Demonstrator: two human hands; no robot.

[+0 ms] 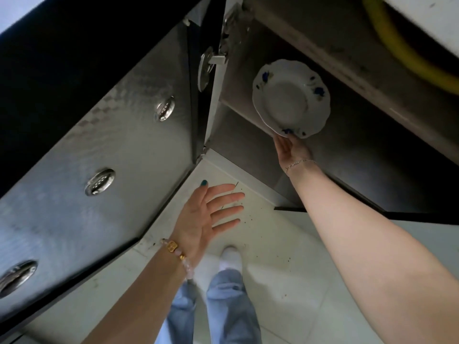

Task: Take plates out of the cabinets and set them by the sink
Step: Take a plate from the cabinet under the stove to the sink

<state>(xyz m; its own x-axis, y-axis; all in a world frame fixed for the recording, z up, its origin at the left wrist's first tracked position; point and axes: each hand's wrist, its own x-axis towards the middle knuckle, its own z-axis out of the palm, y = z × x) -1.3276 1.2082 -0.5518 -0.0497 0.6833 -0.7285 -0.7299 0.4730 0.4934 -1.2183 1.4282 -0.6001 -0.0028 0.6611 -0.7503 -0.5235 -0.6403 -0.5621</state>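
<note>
We see the left hand point(207, 214) flat and open above the floor point(278, 264), its fingers point(228, 198) spread and holding nothing. It is down and left of the plate point(291, 98). To the left of it are dark drawers point(99, 145) with shiny round handles. The right hand point(291, 150) reaches into the open cabinet point(360, 135), and its fingers pinch the bottom edge of the white plate with blue flowers. The plate is tilted and lifted inside the cabinet.
</note>
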